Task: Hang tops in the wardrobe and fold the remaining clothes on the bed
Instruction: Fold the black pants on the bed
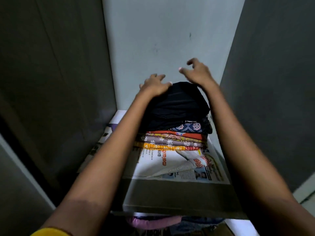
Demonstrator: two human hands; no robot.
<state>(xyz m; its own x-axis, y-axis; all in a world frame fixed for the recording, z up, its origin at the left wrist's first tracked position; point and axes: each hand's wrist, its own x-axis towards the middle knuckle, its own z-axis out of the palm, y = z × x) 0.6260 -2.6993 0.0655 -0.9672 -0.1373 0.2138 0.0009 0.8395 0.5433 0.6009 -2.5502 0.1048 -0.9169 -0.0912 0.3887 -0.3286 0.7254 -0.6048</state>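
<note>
A stack of folded clothes [172, 140] sits on a wardrobe shelf [179, 195] lined with newspaper [180, 166]. On top lies a folded black garment [177, 106]; under it are blue, orange, grey and yellow patterned pieces. My left hand [155, 86] rests on the far left corner of the black garment, fingers spread. My right hand [197, 72] hovers just above its far right end with loosely curled fingers and holds nothing.
The grey back wall [167, 40] of the wardrobe rises behind the stack, and dark side panels [51, 74] close in on both sides. Below the shelf, pink and blue fabric [153, 222] shows on a lower level.
</note>
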